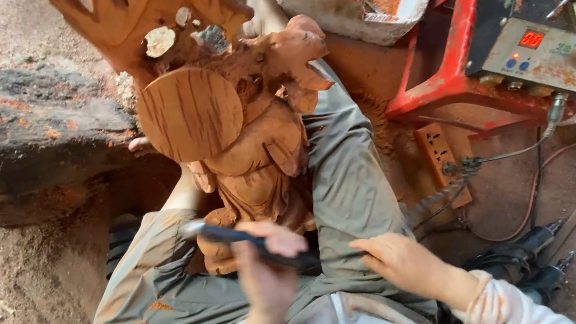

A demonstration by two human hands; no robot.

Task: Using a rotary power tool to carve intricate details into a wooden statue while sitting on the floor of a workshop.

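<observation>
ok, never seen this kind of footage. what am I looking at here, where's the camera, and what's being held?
There is one view, from a camera worn on the person's head, looking down at their lap and hands. No machine does the work; two bare hands do. The left hand grips a dark slim handheld carving tool, blurred by motion. The right hand rests near the tool's rear end; whether it holds anything is unclear. Between the person's knees stands a reddish-brown carved wooden figure with a round disc on its upper part. Around it, on the sawdust-covered ground, are a red and grey control box with a lit display, an orange power strip and a dark rough log.
</observation>
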